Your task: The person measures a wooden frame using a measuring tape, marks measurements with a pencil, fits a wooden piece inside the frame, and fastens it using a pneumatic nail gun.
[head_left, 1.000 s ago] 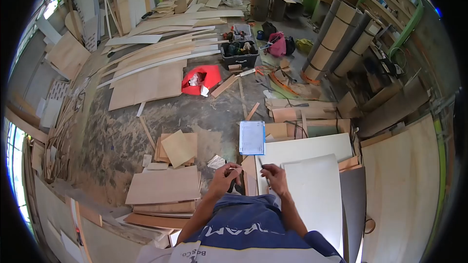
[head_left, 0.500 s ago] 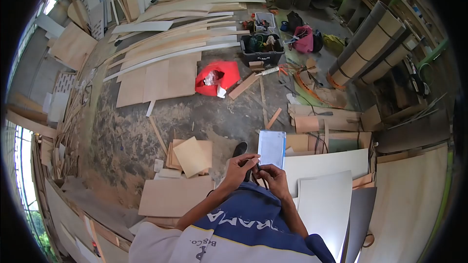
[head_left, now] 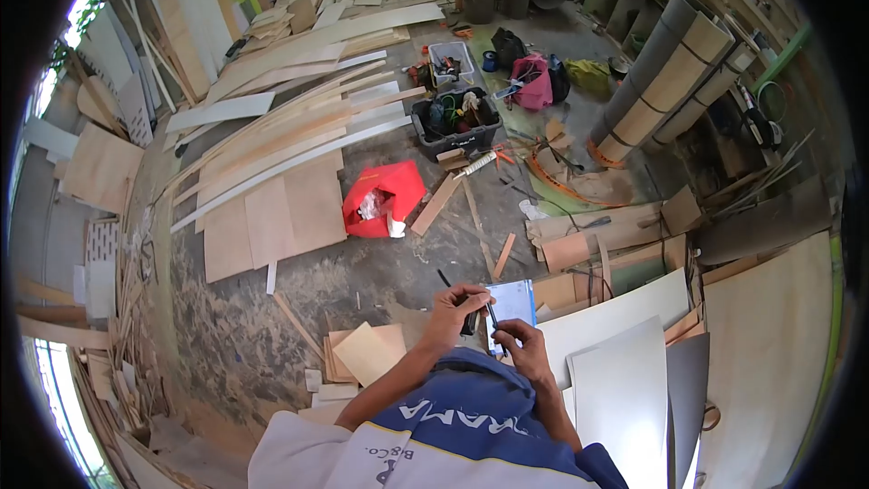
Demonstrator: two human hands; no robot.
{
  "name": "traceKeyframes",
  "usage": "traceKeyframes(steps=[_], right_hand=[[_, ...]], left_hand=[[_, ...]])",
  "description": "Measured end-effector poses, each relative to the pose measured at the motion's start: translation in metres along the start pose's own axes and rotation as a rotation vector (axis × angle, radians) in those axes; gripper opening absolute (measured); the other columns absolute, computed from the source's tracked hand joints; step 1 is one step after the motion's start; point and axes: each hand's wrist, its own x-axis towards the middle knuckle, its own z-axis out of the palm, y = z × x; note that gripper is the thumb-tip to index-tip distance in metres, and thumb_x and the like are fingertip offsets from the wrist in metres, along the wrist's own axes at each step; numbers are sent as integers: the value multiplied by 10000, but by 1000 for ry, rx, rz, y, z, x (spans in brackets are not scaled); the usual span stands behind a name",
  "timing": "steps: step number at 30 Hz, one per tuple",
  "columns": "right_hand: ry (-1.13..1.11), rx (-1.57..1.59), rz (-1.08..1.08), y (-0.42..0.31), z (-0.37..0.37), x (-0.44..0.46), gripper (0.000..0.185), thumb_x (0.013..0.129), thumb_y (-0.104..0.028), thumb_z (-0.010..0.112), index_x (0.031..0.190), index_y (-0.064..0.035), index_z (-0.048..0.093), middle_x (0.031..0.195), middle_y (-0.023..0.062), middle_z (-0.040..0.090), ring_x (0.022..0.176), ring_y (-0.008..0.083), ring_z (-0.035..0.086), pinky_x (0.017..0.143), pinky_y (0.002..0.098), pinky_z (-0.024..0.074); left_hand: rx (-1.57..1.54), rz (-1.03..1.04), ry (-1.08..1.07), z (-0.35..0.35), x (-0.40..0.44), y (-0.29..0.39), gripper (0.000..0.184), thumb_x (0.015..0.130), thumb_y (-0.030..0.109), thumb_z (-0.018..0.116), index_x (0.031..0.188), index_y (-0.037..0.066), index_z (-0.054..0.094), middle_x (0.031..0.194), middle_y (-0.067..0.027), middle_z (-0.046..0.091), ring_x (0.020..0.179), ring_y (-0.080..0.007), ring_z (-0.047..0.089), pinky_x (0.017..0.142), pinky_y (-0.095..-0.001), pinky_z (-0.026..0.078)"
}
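Observation:
My left hand [head_left: 453,315] is closed with its fingertips pinching a thin black strip [head_left: 492,315], which may be a cord or strap. Lower down, my right hand [head_left: 525,350] is closed on the strip's other end. A thin dark end [head_left: 444,278] also sticks up beyond the left hand; whether it belongs to the same strip I cannot tell. Just beyond both hands is a flat, blue-edged pale panel [head_left: 518,301], partly covered by my fingers. A dark thing under my left hand is too hidden to name.
A red bag [head_left: 407,188] lies on the floor ahead, near a black crate [head_left: 463,138] of tools. Plywood squares [head_left: 369,353] are stacked at left front. White sheets [head_left: 625,389] lean at right. Long boards [head_left: 290,140] and tall rolls [head_left: 656,81] stand farther off.
My view has turned, so the floor objects sit lower and farther left. The black strip now shows stretched between my hands, which have moved slightly apart.

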Motion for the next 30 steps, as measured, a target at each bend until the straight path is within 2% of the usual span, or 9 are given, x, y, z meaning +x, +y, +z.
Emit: traceKeyframes(steps=[4, 7, 8, 11, 15, 23, 26, 28, 30], right_hand=[[91, 129, 151, -3, -4, -11, 180, 943, -99, 656, 1067, 29, 680, 906, 77, 727, 834, 134, 661, 781, 288, 522], [205, 151, 141, 5, -8, -37, 220, 954, -137, 642, 1098, 30, 658, 893, 78, 717, 836, 127, 657, 754, 279, 514], [336, 182, 147, 6, -10, -49, 220, 954, -137, 642, 1098, 30, 658, 893, 78, 717, 836, 127, 657, 754, 279, 514], [473, 218, 138, 23, -12, -95, 214, 972, -138, 612, 1106, 23, 656, 885, 71, 709, 835, 127, 647, 770, 292, 514], [909, 392, 20, 50, 4, -169, 214, 975, -131, 609, 1117, 22, 654, 890, 71, 708, 841, 129, 644, 784, 301, 516], [1521, 592, -159, 127, 79, -340, 230, 1014, -175, 585, 1140, 6, 653, 939, 45, 691, 867, 109, 626, 803, 283, 514], [1692, 761, -228, 130, 101, -407, 224, 1000, -174, 609, 1125, 3, 664, 978, 47, 702, 887, 114, 627, 829, 291, 503], [1916, 564, -166, 135, 118, -447, 253, 977, -201, 652, 1116, 9, 671, 938, 53, 697, 869, 114, 634, 784, 283, 518], [2013, 501, -87, 138, 134, -483, 243, 958, -188, 673, 1096, 12, 684, 958, 66, 710, 884, 111, 641, 783, 274, 520]], left_hand=[[9, -103, -112, 8, 13, -2, 134, 919, 114, 703, 982, -4, 710, 932, -82, 731, 770, -106, 629, 728, -246, 495], [14, -217, -230, 27, 17, -17, 150, 925, 115, 697, 1011, -8, 698, 946, -100, 730, 773, -118, 629, 733, -257, 500], [0, -286, -264, 37, 17, -24, 156, 927, 113, 693, 1022, -11, 694, 949, -107, 729, 770, -120, 630, 732, -260, 502], [112, -370, -491, 76, 9, -46, 180, 922, 77, 688, 1079, -10, 669, 974, -134, 728, 762, -136, 641, 728, -272, 518], [206, -493, -876, 133, -23, -88, 172, 915, 42, 691, 1079, -3, 664, 971, -149, 726, 756, -138, 640, 730, -270, 523], [495, -609, -1666, 218, -201, -193, 234, 911, 61, 699, 1132, 30, 630, 914, -123, 726, 757, -137, 654, 705, -261, 517], [472, -658, -1810, 238, -285, -228, 236, 911, 74, 701, 1133, 26, 636, 868, -99, 722, 760, -130, 655, 709, -259, 515], [584, -695, -1882, 248, -334, -247, 239, 917, 85, 697, 1142, 23, 642, 829, -78, 711, 759, -123, 654, 716, -255, 514], [603, -687, -1934, 255, -372, -263, 227, 925, 75, 688, 1141, 13, 654, 813, -75, 704, 764, -133, 675, 719, -260, 530]])
